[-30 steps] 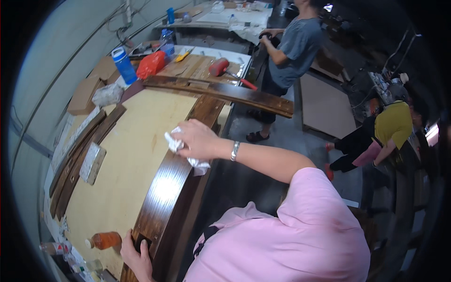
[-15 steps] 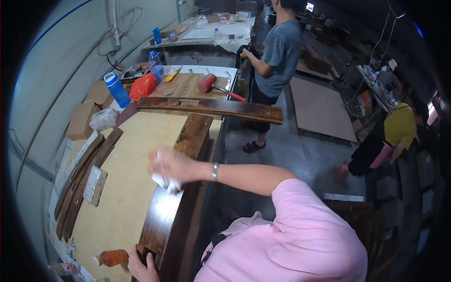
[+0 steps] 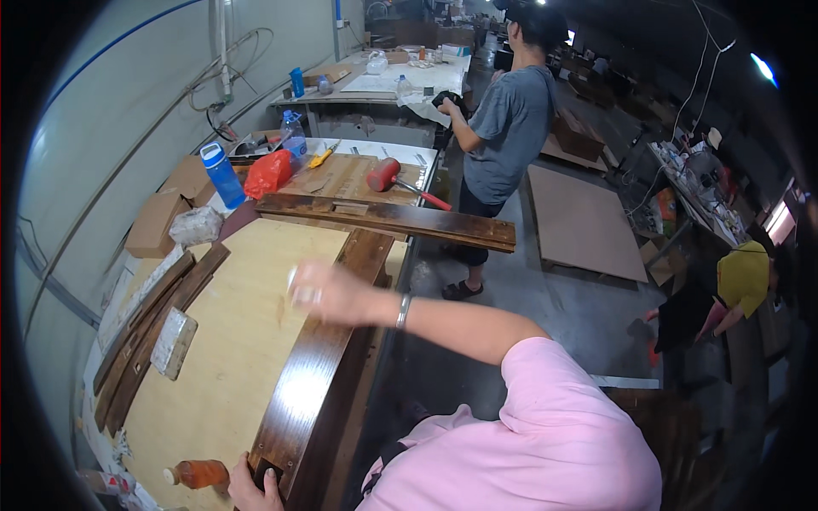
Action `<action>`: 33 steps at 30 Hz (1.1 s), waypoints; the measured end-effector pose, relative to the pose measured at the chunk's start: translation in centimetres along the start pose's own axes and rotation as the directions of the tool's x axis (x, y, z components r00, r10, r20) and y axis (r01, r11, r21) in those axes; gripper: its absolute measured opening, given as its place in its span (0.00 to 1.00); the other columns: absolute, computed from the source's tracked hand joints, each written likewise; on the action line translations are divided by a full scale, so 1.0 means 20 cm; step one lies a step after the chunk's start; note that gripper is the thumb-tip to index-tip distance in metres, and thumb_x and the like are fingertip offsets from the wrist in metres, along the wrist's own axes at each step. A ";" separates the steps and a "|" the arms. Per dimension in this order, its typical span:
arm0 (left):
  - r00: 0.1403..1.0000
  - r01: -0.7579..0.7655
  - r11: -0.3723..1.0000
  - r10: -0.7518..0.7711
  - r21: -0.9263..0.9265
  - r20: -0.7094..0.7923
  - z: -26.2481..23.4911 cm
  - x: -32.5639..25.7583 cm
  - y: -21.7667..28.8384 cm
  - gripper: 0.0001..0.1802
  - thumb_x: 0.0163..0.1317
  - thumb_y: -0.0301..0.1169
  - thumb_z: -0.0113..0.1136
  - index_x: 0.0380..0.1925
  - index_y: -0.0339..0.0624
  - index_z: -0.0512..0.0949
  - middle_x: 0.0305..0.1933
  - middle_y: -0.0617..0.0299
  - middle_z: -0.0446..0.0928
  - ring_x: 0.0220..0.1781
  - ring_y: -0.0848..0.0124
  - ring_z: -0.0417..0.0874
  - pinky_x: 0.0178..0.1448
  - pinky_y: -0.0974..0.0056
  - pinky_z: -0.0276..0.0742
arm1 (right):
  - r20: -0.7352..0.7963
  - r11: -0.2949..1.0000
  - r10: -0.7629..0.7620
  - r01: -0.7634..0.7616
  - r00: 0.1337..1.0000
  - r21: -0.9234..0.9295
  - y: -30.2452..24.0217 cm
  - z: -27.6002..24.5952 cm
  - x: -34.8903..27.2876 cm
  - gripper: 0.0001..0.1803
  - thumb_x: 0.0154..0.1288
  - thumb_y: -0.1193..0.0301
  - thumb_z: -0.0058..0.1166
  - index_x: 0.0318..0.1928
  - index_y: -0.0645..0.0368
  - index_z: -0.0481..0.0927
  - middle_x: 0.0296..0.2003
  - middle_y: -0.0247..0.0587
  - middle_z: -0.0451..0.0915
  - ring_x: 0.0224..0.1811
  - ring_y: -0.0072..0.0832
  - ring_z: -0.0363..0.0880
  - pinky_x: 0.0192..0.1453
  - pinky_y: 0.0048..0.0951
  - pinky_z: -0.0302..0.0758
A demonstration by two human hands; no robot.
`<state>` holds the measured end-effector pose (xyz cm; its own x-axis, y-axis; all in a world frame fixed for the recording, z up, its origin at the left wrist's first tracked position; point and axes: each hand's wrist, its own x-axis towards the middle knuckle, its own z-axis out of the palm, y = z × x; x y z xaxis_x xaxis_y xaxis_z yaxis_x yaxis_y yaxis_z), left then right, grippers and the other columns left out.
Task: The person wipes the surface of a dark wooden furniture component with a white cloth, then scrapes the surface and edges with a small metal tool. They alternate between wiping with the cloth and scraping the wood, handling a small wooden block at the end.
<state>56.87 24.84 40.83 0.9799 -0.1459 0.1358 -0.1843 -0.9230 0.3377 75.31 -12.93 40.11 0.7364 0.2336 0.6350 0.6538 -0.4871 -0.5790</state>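
Note:
A long, dark-stained wooden board (image 3: 307,379) lies along the right side of the pale plywood worktop (image 3: 213,358), its upper face shiny. My left hand (image 3: 253,490) grips its near end, thumb beside a rectangular slot and fingers along the left edge. Over the far half of the board is my right hand (image 3: 328,294), blurred by motion and closed round a wadded white cloth (image 3: 293,274), most of which the hand hides. A bottle of amber liquid (image 3: 201,473) lies on its side just left of my left hand.
Another dark board (image 3: 392,220) lies crosswise at the far end. Behind it are a red mallet (image 3: 383,175), a red plastic bag (image 3: 268,173) and a blue bottle (image 3: 222,176). Narrow dark strips (image 3: 153,345) and a wrapped block (image 3: 174,343) line the left. A person (image 3: 511,119) stands beyond; another bends at right.
My right hand, with the cloth, has moved slightly away along the board, and less of the cloth shows. My left hand keeps its hold. The bending person at right has shifted.

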 end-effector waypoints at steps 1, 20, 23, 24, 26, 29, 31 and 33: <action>1.000 0.005 1.000 -0.005 0.000 0.002 0.00 -0.01 0.00 0.28 0.68 0.43 0.61 0.62 0.35 0.76 0.56 0.40 0.80 0.58 0.45 0.81 0.62 0.50 0.75 | 0.164 0.993 -0.115 0.113 0.980 0.017 -0.09 0.08 -0.04 0.12 0.63 0.62 0.57 0.36 0.59 0.82 0.37 0.51 0.78 0.49 0.46 0.77 0.51 0.44 0.75; 0.994 0.088 0.991 -0.094 -0.102 -0.049 0.07 -0.05 -0.07 0.29 0.60 0.29 0.65 0.63 0.39 0.74 0.56 0.47 0.78 0.58 0.49 0.75 0.64 0.51 0.67 | 0.187 0.960 -0.126 0.167 0.974 -0.226 -0.19 0.18 -0.28 0.15 0.59 0.68 0.61 0.47 0.56 0.82 0.54 0.54 0.76 0.62 0.52 0.72 0.67 0.48 0.69; 0.996 0.069 0.994 -0.074 -0.083 -0.059 0.09 -0.05 -0.10 0.29 0.60 0.29 0.64 0.63 0.39 0.74 0.56 0.47 0.78 0.58 0.49 0.75 0.64 0.51 0.67 | 0.253 0.957 -0.256 0.282 0.933 -0.071 -0.26 0.20 -0.28 0.16 0.58 0.70 0.59 0.49 0.55 0.82 0.53 0.52 0.76 0.60 0.51 0.74 0.65 0.49 0.70; 0.996 0.044 0.996 -0.050 -0.074 -0.076 0.10 -0.05 -0.11 0.29 0.60 0.29 0.64 0.63 0.39 0.73 0.56 0.47 0.78 0.58 0.49 0.75 0.65 0.51 0.67 | 0.272 0.955 -0.215 0.260 0.938 -0.145 -0.22 0.15 -0.26 0.13 0.59 0.69 0.58 0.45 0.55 0.82 0.51 0.53 0.77 0.54 0.50 0.76 0.62 0.49 0.72; 0.996 0.072 0.993 -0.077 -0.092 -0.052 0.06 -0.04 -0.06 0.29 0.60 0.29 0.64 0.63 0.39 0.73 0.56 0.46 0.77 0.58 0.48 0.75 0.65 0.51 0.67 | 0.258 0.924 -0.085 0.173 0.963 -0.341 0.00 0.01 -0.20 0.10 0.59 0.68 0.56 0.41 0.55 0.82 0.48 0.53 0.78 0.48 0.48 0.78 0.57 0.49 0.74; 0.995 0.083 0.991 -0.088 -0.102 -0.044 0.07 -0.06 -0.06 0.29 0.60 0.30 0.64 0.63 0.38 0.73 0.57 0.46 0.78 0.58 0.48 0.75 0.65 0.51 0.67 | -0.020 0.752 0.343 -0.288 0.939 -0.593 0.29 -0.31 -0.10 0.11 0.58 0.68 0.59 0.41 0.57 0.82 0.45 0.52 0.78 0.46 0.47 0.79 0.54 0.45 0.76; 0.995 0.068 0.993 -0.075 -0.096 -0.069 0.07 -0.06 -0.07 0.29 0.60 0.29 0.64 0.63 0.38 0.73 0.57 0.46 0.78 0.58 0.48 0.75 0.65 0.51 0.67 | -0.246 0.868 0.340 -0.404 0.908 -0.290 0.22 -0.39 -0.04 0.14 0.54 0.69 0.64 0.42 0.58 0.81 0.45 0.50 0.78 0.46 0.46 0.79 0.53 0.41 0.77; 0.995 0.076 0.994 -0.081 -0.080 -0.053 0.06 -0.06 -0.05 0.29 0.60 0.29 0.64 0.63 0.38 0.74 0.56 0.45 0.78 0.58 0.48 0.75 0.65 0.50 0.67 | -0.269 0.945 0.286 -0.317 0.920 -0.078 0.09 -0.35 0.01 0.16 0.54 0.70 0.67 0.43 0.60 0.80 0.43 0.47 0.78 0.47 0.39 0.80 0.54 0.37 0.76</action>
<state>56.01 25.48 39.19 0.9862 -0.0518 0.1574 -0.1144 -0.9001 0.4205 75.49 -19.67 42.85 0.8172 -0.1511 0.5562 0.3713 -0.6001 -0.7085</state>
